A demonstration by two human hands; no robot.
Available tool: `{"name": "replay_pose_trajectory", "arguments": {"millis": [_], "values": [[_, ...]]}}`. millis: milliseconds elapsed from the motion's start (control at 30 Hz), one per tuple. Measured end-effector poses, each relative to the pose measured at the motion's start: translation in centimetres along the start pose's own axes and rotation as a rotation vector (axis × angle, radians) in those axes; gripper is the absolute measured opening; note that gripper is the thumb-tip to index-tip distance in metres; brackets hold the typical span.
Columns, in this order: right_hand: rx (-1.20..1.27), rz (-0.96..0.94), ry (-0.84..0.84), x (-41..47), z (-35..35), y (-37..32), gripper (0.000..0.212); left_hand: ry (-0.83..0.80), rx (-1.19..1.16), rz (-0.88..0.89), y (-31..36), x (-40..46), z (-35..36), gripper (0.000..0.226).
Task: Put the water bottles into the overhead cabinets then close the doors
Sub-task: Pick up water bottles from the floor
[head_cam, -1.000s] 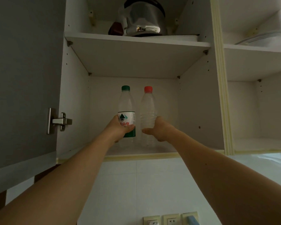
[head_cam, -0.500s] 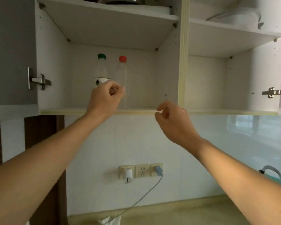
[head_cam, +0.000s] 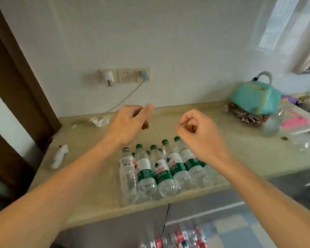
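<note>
A beige bench [head_cam: 97, 192] ran below the tiled wall. Both hands had come down from the cabinet empty: left hand [head_cam: 129, 125] and right hand [head_cam: 199, 133] hung loosely curled above the water bottles [head_cam: 161, 169] clustered at the bench's front edge, so more remained to carry.

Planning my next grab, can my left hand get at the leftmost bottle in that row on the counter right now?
Probably yes. The left hand holds nothing and hovers above the row; the leftmost bottle stands at its outer end, cap exposed, with nothing over it.
</note>
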State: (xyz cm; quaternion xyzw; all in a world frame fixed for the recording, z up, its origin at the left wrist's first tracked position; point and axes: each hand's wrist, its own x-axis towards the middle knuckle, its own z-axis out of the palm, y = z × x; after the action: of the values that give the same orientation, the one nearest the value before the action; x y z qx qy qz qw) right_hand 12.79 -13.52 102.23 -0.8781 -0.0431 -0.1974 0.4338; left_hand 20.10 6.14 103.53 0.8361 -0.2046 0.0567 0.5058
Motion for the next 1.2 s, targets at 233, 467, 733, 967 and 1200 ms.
{"name": "replay_pose_trajectory", "arguments": {"millis": [233,467,733,967,1200], "values": [[0.112,0.360,0.009,-15.5,3.5,10.4,0.024,-0.343,-0.112,-0.226,-8.6,-12.1,11.1,0.061],[0.126,0.858,-0.038,-26.0,9.6,20.3,0.023,-0.651,-0.114,-0.489,-19.2,-20.6,20.5,0.039],[0.283,1.350,-0.024,-36.5,15.5,35.1,0.029,-0.603,-0.010,-0.859,-32.9,-27.8,30.0,0.039],[0.299,1.532,-0.102,-43.8,20.8,51.1,0.035,-0.492,0.223,-0.933,-45.7,-33.6,40.7,0.049],[0.272,1.513,-0.165,-46.7,27.6,66.2,0.047,-0.329,0.375,-1.024,-59.8,-39.5,50.5,0.054]]}}
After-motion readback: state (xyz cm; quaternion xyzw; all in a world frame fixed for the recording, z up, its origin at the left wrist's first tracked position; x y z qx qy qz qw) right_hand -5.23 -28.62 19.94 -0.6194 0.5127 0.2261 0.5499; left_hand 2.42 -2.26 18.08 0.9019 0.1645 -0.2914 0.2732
